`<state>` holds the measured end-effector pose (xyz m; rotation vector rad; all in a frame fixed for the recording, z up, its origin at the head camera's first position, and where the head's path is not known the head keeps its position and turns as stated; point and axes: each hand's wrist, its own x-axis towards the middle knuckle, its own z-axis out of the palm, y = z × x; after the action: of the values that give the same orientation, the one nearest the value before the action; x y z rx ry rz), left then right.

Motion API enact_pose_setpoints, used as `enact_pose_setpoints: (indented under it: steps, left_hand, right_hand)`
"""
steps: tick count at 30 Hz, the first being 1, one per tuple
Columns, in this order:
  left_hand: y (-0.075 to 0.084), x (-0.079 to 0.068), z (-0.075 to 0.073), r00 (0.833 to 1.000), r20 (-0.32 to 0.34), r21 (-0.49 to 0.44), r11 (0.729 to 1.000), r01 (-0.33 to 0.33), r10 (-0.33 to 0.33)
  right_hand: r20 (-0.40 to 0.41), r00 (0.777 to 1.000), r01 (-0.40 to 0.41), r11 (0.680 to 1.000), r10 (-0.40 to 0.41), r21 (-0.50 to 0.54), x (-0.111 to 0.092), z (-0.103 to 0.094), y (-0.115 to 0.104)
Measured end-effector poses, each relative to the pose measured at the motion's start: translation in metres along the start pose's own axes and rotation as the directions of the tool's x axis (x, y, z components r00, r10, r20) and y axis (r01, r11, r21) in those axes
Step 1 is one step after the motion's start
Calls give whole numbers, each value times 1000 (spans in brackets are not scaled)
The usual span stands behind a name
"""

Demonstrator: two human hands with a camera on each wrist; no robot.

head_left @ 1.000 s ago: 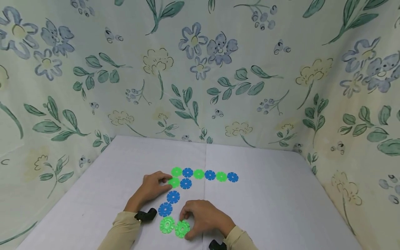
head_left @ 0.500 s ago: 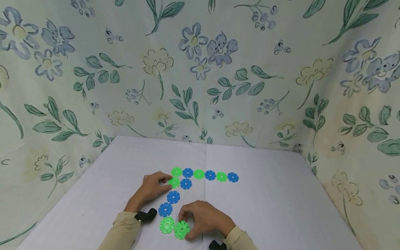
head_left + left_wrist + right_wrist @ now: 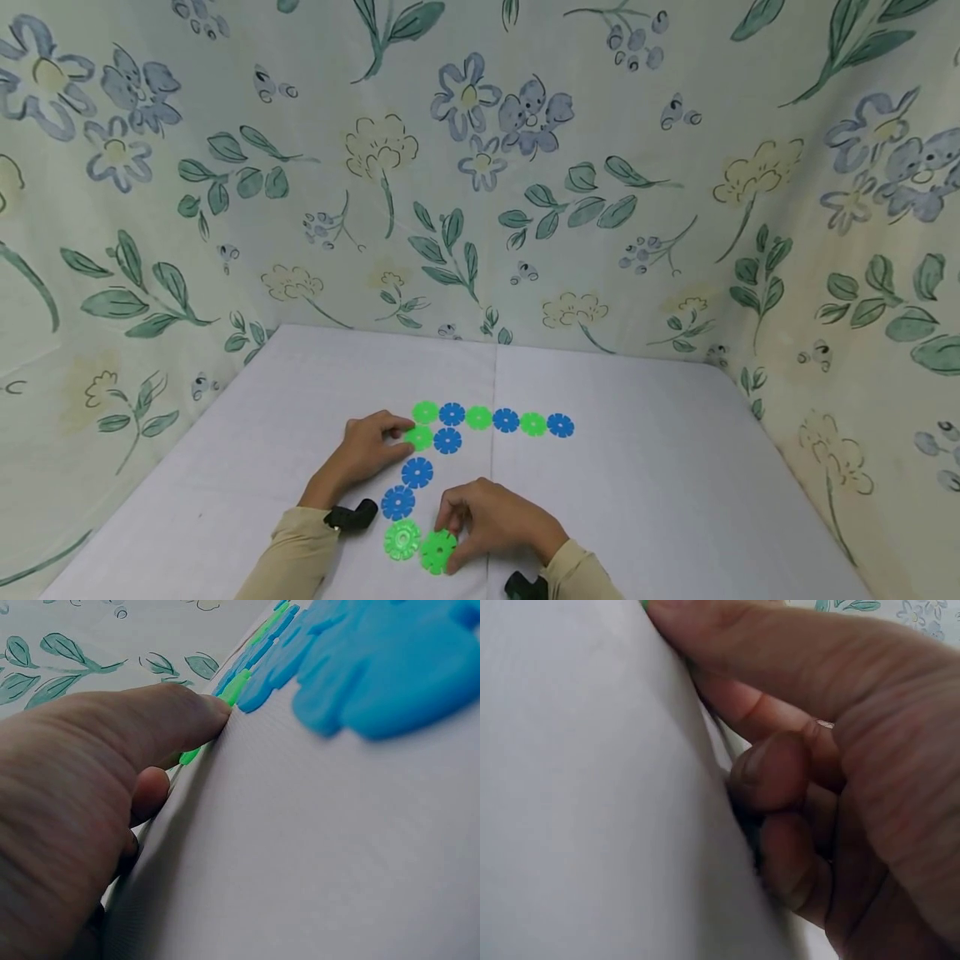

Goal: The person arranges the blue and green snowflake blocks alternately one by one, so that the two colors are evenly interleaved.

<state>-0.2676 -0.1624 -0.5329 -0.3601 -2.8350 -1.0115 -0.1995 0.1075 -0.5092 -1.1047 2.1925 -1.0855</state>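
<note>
Green disc (image 3: 437,555), round face upward, between right fingers (image 3: 447,502)

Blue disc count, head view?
6. Far row, from left: second disc, fourth disc, sixth disc. One disc just below the second; then upper disc and lower disc stepping down-left. Left hand or right hand may hide others.

The left hand (image 3: 367,448) pinches a notched green disc (image 3: 420,438), the right hand (image 3: 498,523) a nearer, similar green disc (image 3: 437,553).
</note>
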Motion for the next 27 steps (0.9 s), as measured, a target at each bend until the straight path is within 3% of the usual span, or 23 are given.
enact_pose_setpoints:
  steps: [11,27]
  left_hand:
    - [0,0,0,1000,-4,3,1000,-11,11]
    - [0,0,0,1000,1,-1,1000,-8,8]
  right_hand:
    - [-4,1000,7,993,-7,117,-1,-4,5]
    - [-52,998,-29,986,38,161,-2,-9,8]
